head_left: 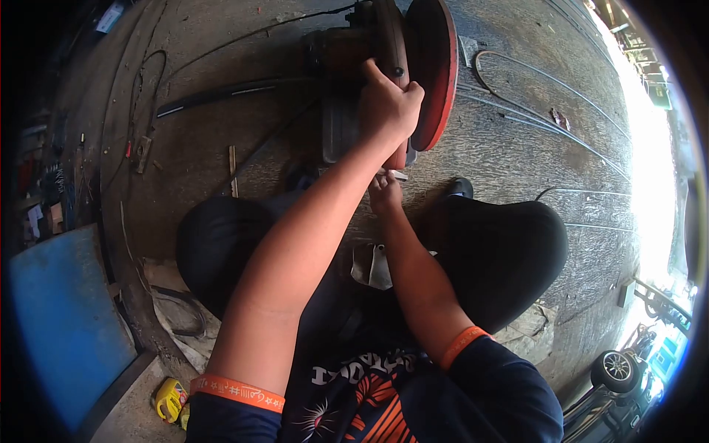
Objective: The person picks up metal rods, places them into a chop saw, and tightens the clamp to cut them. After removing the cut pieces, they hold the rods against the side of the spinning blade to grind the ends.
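Observation:
A dark power machine (343, 52) with a large red-rimmed round disc or guard (442, 81) stands on the floor at the top centre. My left hand (391, 111) is closed around its reddish-brown handle (393, 40), thumb on the near side. Below the handle's lower end, my right hand (385, 193) has its fingers pinched together by a small pale metal piece (399, 175). What those fingers hold is too small to make out.
My bent legs (509, 244) flank the work. Thin rods and a cable (546, 125) lie right of the machine, a black cable (221, 92) left. A blue panel (70, 317), a yellow container (170, 399) and a metal piece (371, 266) are nearer me. A vehicle wheel (617, 369) shows lower right.

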Tool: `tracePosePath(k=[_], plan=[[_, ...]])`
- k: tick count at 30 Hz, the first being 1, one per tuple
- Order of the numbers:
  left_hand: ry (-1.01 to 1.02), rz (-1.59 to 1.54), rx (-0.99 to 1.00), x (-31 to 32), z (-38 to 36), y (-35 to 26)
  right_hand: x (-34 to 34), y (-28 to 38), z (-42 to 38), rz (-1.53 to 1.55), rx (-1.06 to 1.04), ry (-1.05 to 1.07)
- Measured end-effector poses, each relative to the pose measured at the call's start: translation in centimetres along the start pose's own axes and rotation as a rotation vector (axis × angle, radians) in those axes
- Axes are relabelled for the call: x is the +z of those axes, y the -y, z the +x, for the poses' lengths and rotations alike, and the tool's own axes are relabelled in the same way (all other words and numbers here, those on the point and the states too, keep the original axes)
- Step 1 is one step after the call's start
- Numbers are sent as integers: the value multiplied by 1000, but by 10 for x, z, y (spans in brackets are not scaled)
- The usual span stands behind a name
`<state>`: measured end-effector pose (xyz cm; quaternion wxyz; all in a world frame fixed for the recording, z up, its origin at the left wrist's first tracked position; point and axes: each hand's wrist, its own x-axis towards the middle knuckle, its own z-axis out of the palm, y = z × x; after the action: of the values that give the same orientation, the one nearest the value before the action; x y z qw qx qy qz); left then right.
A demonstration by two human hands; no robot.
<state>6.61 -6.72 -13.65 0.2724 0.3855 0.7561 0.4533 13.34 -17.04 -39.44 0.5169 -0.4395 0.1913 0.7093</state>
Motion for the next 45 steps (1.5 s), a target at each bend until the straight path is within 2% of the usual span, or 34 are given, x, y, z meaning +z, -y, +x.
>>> tracePosePath(k=[1, 2, 5, 7, 14, 16, 17, 19, 20, 21, 22, 24, 25, 26, 27, 28, 33, 35, 37, 39, 42, 44, 45], plan=[[5, 11, -11, -1, -1, -2, -4, 2, 3, -128, 43, -126], [5, 10, -10, -1, 0, -2, -9, 3, 13, -127, 42, -125], [4, 6, -8, -1, 0, -2, -18, 4, 28, -87, 210, -118], [26, 26, -26, -3, -1, -3, 6, 6, -5, -82, 149, -103], [10, 7, -93, 0, -2, 4, -7, 14, 41, -82, 277, -20], [133, -1, -66, -2, 7, 8, -6, 9, 38, -59, 247, 8], [134, 0, -65, -1, 13, 6, -7, 8, 30, -89, 125, 7], [20, 94, 34, 2, 25, -3, 17, 2, -6, -547, -344, -150], [230, 15, -57, -11, 35, -20, -18, 3, 24, -914, -489, -29], [433, -44, -162, -23, 46, -37, -39, 0, 32, -1213, -811, -32], [315, -43, 26, -18, 55, -37, -48, -1, 35, -1503, -1144, -22], [361, 67, -70, -39, 65, -86, -32, -2, 13, -1482, -1169, -57], [355, 34, -68, -36, 76, -91, -21, -2, -1, -1460, -1196, -90], [348, -1, -64, -33, 89, -96, -14, -1, -10, -1458, -1201, -91], [411, -51, -135, -37, 94, -107, -9, 1, -18, -1406, -1012, -50], [379, 36, -18, -37, 104, -109, -4, 3, -24, -1347, -825, -9], [367, 15, -24, -34, 108, -112, 11, 2, -34, -1407, -864, -96], [423, -5, -14, -44, 101, -115, 17, 3, -34, -1556, -801, -226], [471, -30, -11, -46, 100, -115, 21, 11, -32, -1558, -822, -196], [403, -22, -75, -41, 101, -116, 20, 17, -22, -1564, -843, -162], [395, -56, -23, -45, 95, -114, 12, 22, 1, -1499, -740, -212], [417, -35, -68, -47, 93, -115, 12, 30, 3, -1171, -330, 15], [417, -41, -56, -48, 93, -114, 19, 33, 0, -2044, -589, -1]])
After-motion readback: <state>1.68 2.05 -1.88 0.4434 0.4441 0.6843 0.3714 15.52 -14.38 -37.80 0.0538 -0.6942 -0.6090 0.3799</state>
